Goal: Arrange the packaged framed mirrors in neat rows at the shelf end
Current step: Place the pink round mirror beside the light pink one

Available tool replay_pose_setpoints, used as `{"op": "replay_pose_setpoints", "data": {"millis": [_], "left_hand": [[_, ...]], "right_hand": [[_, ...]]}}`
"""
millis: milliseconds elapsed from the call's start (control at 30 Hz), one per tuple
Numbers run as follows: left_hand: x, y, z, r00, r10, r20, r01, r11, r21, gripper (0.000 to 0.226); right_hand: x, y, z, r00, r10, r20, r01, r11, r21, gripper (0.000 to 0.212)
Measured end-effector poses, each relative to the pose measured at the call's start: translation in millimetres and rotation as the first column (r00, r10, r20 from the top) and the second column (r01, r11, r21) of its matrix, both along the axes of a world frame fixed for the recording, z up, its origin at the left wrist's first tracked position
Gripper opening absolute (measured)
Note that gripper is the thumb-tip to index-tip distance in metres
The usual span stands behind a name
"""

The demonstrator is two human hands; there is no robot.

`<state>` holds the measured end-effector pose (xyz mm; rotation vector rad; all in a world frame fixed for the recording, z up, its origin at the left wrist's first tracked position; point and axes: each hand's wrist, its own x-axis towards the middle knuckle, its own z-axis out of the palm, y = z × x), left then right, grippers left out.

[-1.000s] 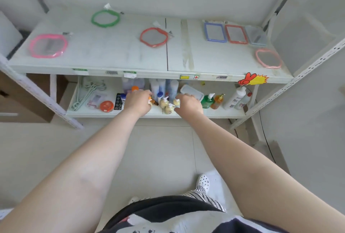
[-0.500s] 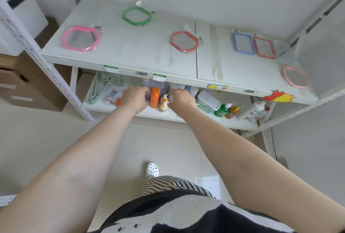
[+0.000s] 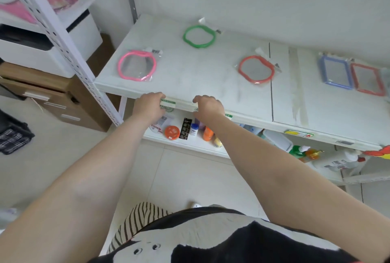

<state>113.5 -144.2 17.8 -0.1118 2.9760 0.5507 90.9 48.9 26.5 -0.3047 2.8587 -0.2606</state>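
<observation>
Both hands, left hand [image 3: 148, 105] and right hand [image 3: 207, 106], hang loosely curled and empty at the shelf [image 3: 190, 77] front edge; the light, breakable, slippery-bagged pink mirror [image 3: 137, 65] is probably best pinched by its frame.

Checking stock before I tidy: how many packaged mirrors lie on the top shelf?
5: pink mirror left, green mirror at back, orange-red mirror middle, blue mirror and red mirror right. More may lie off-frame.
</observation>
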Motion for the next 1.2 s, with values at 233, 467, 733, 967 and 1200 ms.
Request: {"op": "replay_pose_setpoints", "data": {"millis": [233,467,733,967,1200], "left_hand": [[-50,-48,-5,0.995,-0.085,0.045,0.082,0.994,0.072,0.049],[-91,-154,-9,0.987,-0.156,0.023,0.153,0.984,0.096,0.050],[-133,-205,-18,0.980,-0.197,0.004,0.195,0.975,0.104,0.052],[-161,-219,-26,0.993,-0.115,0.023,0.111,0.986,0.128,0.048],[-187,-233,-30,0.972,0.010,0.237,-0.084,0.948,0.307,0.057]], "right_hand": [[-35,-55,-8,0.994,-0.112,0.015,0.112,0.994,-0.001,0.044],[-49,-144,-14,0.963,-0.268,0.017,0.268,0.963,-0.034,0.044],[-58,-200,-15,0.917,-0.396,0.049,0.398,0.916,-0.041,0.044],[-103,-215,-20,0.884,-0.462,0.078,0.468,0.877,-0.106,0.043],[-162,-240,-31,0.811,-0.560,0.173,0.580,0.808,-0.102,0.032]]}}
